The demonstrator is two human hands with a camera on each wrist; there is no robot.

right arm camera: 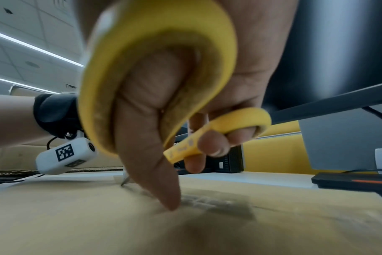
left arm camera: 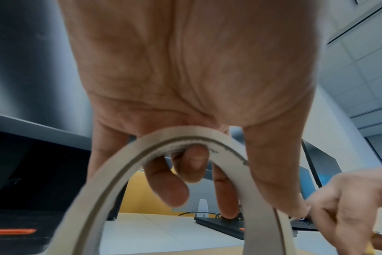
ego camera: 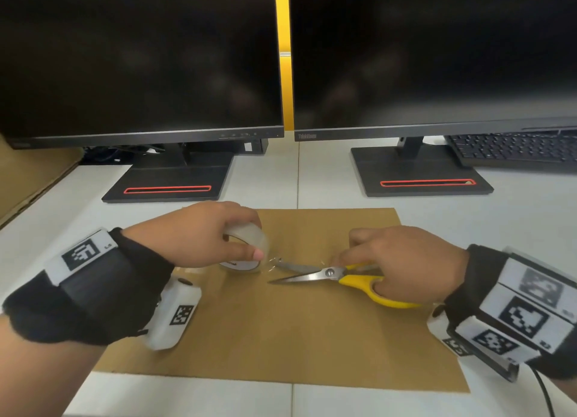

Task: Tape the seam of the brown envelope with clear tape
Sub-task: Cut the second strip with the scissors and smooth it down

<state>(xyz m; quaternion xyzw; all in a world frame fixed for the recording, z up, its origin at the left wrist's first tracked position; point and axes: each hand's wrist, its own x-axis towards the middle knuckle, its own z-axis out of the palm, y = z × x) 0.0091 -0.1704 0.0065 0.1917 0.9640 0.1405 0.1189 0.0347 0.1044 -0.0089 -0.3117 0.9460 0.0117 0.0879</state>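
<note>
Gripping tape roll (ego camera: pixel 246 248) in left hand (ego camera: pixel 199 234), yellow scissors (ego camera: pixel 337 276) in right hand (ego camera: pixel 406 260), blades parted beside roll, above brown envelope (ego camera: pixel 281 332).

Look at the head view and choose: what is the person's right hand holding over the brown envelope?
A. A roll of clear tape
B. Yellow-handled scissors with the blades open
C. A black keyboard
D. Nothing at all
B: the right hand has its fingers through the yellow loops of the scissors, blades parted over the brown envelope, while the left hand holds the tape roll.
</note>
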